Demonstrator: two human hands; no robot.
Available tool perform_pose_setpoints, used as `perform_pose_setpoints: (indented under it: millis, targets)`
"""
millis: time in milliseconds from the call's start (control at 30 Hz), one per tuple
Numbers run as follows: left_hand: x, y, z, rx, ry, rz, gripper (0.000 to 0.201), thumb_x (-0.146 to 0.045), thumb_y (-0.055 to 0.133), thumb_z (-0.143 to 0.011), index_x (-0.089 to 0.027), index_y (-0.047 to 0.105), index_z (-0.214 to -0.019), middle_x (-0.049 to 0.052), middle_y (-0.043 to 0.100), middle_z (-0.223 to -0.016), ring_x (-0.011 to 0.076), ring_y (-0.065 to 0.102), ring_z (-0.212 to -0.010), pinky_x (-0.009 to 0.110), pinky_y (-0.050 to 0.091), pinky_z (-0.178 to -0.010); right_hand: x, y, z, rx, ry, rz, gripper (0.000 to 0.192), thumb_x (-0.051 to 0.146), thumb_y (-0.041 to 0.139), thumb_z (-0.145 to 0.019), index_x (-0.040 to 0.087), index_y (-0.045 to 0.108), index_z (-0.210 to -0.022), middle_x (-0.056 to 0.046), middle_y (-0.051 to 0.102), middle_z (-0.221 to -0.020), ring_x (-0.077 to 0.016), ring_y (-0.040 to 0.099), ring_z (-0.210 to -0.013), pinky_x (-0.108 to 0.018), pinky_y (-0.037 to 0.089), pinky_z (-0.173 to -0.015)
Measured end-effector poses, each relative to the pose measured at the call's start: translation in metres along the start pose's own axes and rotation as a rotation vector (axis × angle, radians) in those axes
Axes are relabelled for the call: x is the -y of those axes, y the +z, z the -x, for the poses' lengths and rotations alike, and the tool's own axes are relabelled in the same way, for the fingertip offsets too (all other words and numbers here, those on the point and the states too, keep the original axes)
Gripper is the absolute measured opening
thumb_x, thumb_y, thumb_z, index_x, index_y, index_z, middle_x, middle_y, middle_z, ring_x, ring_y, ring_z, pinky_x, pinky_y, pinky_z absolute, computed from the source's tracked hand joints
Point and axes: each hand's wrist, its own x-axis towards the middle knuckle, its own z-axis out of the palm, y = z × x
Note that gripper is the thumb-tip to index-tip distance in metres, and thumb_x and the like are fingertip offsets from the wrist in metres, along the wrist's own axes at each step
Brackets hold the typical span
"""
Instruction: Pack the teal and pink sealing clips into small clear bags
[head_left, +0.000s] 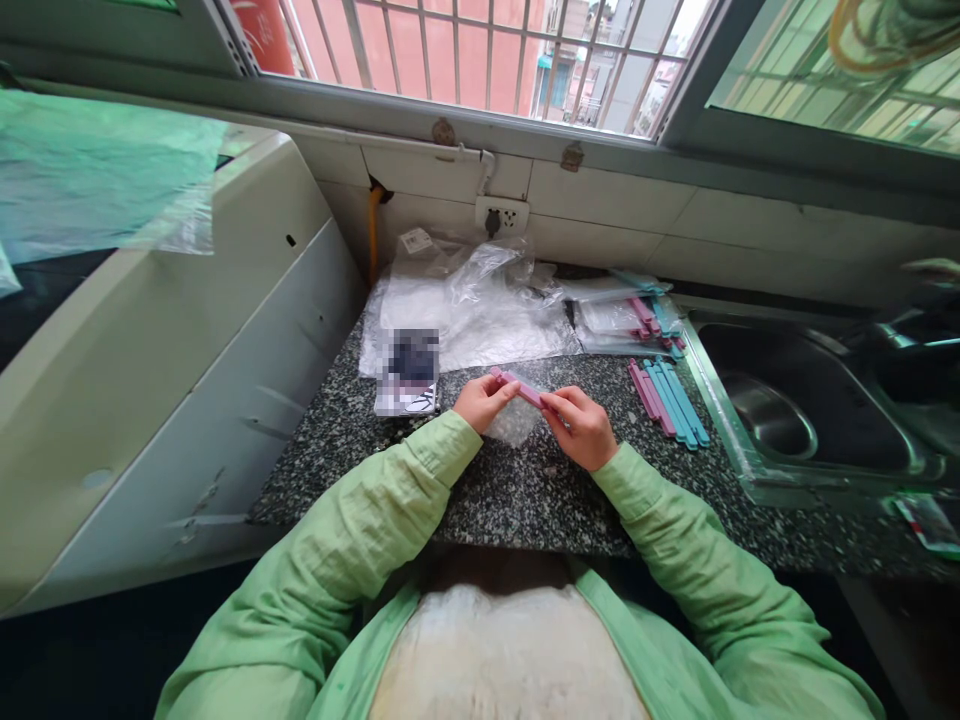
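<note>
My left hand and my right hand together hold a pink sealing clip above the speckled granite counter. The left fingers pinch its left end, the right fingers its right end. A small clear plastic bag hangs under the clip between my hands. Both arms wear light green sleeves.
A row of pink and blue clips lies to the right. Behind it sit clipped bags and crumpled clear plastic. A small blurred pack lies left. A steel sink is at the right, a white appliance at the left.
</note>
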Motion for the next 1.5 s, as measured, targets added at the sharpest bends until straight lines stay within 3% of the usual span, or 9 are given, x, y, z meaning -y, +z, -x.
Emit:
perform_pose_setpoints:
  millis: [233, 433, 567, 800, 933, 1200, 1500]
  targets:
    - [-0.005, 0.001, 0.003, -0.019, 0.02, -0.015, 0.041, -0.052, 0.062, -0.052, -0.013, 0.054, -0.059, -0.006, 0.04, -0.047, 0.0073, 0.037, -0.051, 0.023, 0.032, -0.054, 0.003, -0.001, 0.0, 0.022, 0.053, -0.065, 0.02, 0.024, 0.05, -0.079, 0.019, 0.057, -0.097, -0.006, 0.058, -0.082, -0.0134, 0.055, -0.07, -0.026, 0.048, -0.064]
    - [-0.005, 0.003, 0.007, 0.076, 0.061, -0.02, 0.039, -0.05, 0.062, -0.054, -0.012, 0.056, -0.062, -0.003, 0.049, -0.054, 0.0087, 0.042, -0.055, 0.023, 0.035, -0.057, 0.001, -0.004, -0.003, -0.045, 0.2, -0.211, 0.019, 0.025, 0.051, -0.078, 0.016, 0.057, -0.094, -0.005, 0.055, -0.08, -0.0104, 0.051, -0.062, -0.024, 0.045, -0.057]
    - [-0.004, 0.004, 0.009, 0.141, 0.09, -0.037, 0.037, -0.048, 0.063, -0.056, -0.012, 0.056, -0.062, -0.003, 0.049, -0.055, 0.0088, 0.042, -0.056, 0.023, 0.035, -0.057, 0.0, -0.004, -0.008, -0.003, 0.316, -0.376, 0.018, 0.026, 0.051, -0.078, 0.016, 0.059, -0.09, -0.005, 0.056, -0.08, -0.0102, 0.051, -0.064, -0.023, 0.043, -0.055]
    - [-0.001, 0.005, 0.009, 0.152, 0.103, -0.038, 0.037, -0.048, 0.063, -0.057, -0.012, 0.057, -0.062, -0.003, 0.049, -0.055, 0.0086, 0.042, -0.056, 0.023, 0.035, -0.056, 0.001, -0.004, -0.012, -0.005, 0.431, -0.472, 0.014, 0.026, 0.055, -0.075, 0.016, 0.058, -0.066, 0.0, 0.053, -0.063, -0.0106, 0.05, -0.061, -0.023, 0.04, -0.054]
    - [-0.002, 0.005, 0.009, 0.119, 0.097, -0.004, 0.038, -0.048, 0.065, -0.055, -0.011, 0.059, -0.062, -0.002, 0.051, -0.055, 0.0085, 0.042, -0.055, 0.023, 0.035, -0.056, 0.003, -0.002, -0.01, -0.056, 0.517, -0.478, 0.015, 0.027, 0.053, -0.075, 0.016, 0.056, -0.065, 0.001, 0.051, -0.061, -0.0094, 0.047, -0.056, -0.023, 0.039, -0.052]
    - [-0.003, 0.003, 0.008, 0.077, 0.096, -0.009, 0.038, -0.047, 0.066, -0.053, -0.011, 0.061, -0.061, -0.003, 0.049, -0.051, 0.0075, 0.04, -0.052, 0.022, 0.033, -0.052, 0.004, 0.0, -0.005, -0.042, 0.514, -0.489, 0.014, 0.026, 0.052, -0.075, 0.017, 0.054, -0.066, 0.001, 0.05, -0.061, -0.0094, 0.047, -0.056, -0.023, 0.04, -0.052]
    - [-0.002, 0.003, 0.007, 0.118, 0.106, 0.041, 0.035, -0.045, 0.067, -0.053, -0.011, 0.06, -0.059, -0.003, 0.049, -0.053, 0.008, 0.042, -0.053, 0.023, 0.035, -0.054, 0.002, -0.001, -0.005, 0.03, 0.491, -0.538, 0.017, 0.033, 0.053, -0.075, 0.017, 0.055, -0.073, 0.0, 0.054, -0.065, -0.0108, 0.049, -0.06, -0.023, 0.042, -0.055]
